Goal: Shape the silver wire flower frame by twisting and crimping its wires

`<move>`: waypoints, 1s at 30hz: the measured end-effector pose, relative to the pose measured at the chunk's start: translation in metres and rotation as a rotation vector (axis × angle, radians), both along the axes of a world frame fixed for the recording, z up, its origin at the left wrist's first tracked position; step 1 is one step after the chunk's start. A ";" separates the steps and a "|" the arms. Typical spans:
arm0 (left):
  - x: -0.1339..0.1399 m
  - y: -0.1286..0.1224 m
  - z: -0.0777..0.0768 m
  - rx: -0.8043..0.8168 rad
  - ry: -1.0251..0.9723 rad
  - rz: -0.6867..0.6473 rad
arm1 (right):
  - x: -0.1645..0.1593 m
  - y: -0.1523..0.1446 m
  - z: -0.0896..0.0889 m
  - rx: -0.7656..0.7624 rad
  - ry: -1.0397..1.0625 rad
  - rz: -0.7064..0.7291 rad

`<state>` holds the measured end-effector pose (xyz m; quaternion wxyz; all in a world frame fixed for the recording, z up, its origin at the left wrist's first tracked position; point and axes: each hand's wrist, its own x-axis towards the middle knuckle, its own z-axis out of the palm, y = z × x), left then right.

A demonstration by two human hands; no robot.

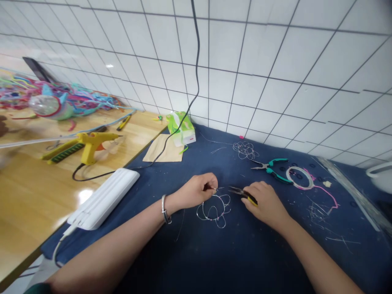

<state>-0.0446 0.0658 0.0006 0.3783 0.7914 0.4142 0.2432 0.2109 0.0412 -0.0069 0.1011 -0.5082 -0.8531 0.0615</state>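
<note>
A looped wire flower (225, 209) of thin silvery wire, with a ring at its middle, hangs or lies just below my left hand (197, 188). The fingers of that hand are pinched on the wire near its upper edge, and a short wire end sticks out to the right. My right hand (263, 203) is wrapped around the yellow handles of a pair of pliers (241, 192). Their dark jaws point left towards the wire end, a small distance from it. Whether the jaws are parted is hard to make out.
Behind lie a second wire flower (245, 150) and green-handled pliers (271, 167). A wire spool (300, 178) and wire scraps (318, 212) are at the right. To the left are a white power bank (105, 198), a yellow glue gun (92, 147) and a green packet (180, 126). A black cable (197, 61) hangs down the tiled wall.
</note>
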 end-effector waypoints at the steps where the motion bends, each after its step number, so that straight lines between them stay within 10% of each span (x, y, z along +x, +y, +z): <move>1: -0.003 0.002 0.000 0.004 -0.006 0.016 | 0.001 0.000 0.000 0.056 -0.031 -0.041; 5: -0.015 0.011 0.000 0.043 -0.027 0.081 | -0.011 -0.009 0.009 0.257 -0.092 -0.057; 13: -0.026 0.019 -0.003 0.113 -0.056 0.128 | -0.109 -0.055 0.015 0.293 -0.146 0.521; 21: -0.034 0.023 0.003 0.156 -0.094 0.184 | -0.197 -0.036 0.005 0.244 -0.291 0.449; 30: -0.038 0.028 0.007 0.143 -0.108 0.164 | -0.224 -0.023 0.004 0.138 -0.373 0.422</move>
